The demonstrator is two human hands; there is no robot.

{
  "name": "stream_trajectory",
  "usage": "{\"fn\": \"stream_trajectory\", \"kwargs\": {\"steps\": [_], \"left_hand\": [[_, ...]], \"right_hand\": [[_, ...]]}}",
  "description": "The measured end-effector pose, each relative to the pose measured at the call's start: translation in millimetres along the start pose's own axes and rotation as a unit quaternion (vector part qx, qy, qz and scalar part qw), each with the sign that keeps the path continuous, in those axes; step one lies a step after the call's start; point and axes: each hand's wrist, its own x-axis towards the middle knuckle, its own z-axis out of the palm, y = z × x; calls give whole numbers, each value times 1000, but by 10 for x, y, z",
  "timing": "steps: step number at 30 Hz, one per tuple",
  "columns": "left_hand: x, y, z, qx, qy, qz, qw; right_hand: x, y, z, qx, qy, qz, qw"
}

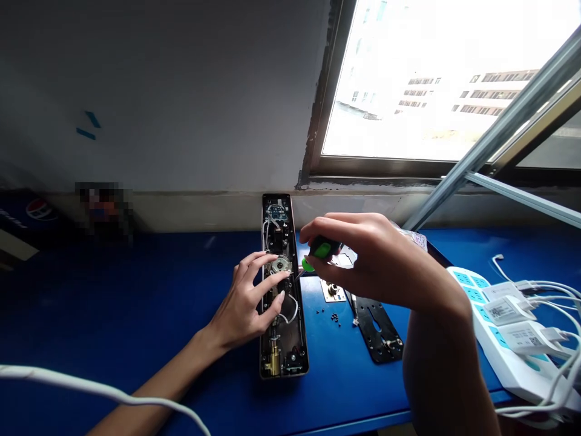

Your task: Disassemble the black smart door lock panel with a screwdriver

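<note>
A long, opened door-lock body [284, 339] lies lengthwise on the blue table [136, 303], its wires, circuit board and round metal gear exposed. My left hand [247, 300] rests on it, fingers spread over the gear and white wires. My right hand [370, 257] is closed round a screwdriver with a green and black handle [320, 249]; its thin shaft points down-left toward the lock's right edge.
A black metal cover plate [379, 327], a small square metal part [332, 290] and several loose dark screws [334, 317] lie right of the lock. A white power strip [494, 330] with plugged-in chargers sits far right. A white cable [113, 393] crosses the near left. Wall and window stand behind.
</note>
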Motion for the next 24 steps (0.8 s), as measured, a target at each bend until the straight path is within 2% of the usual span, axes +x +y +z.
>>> {"fn": "stream_trajectory", "kwargs": {"steps": [8,24], "left_hand": [[-29,41,17,7,-6,7,1000],[-42,32,25,19,-39,-2,999]], "right_hand": [[44,-66,88,16,-27,6,999],[77,-100,134,2,-12,-3,1000]]}}
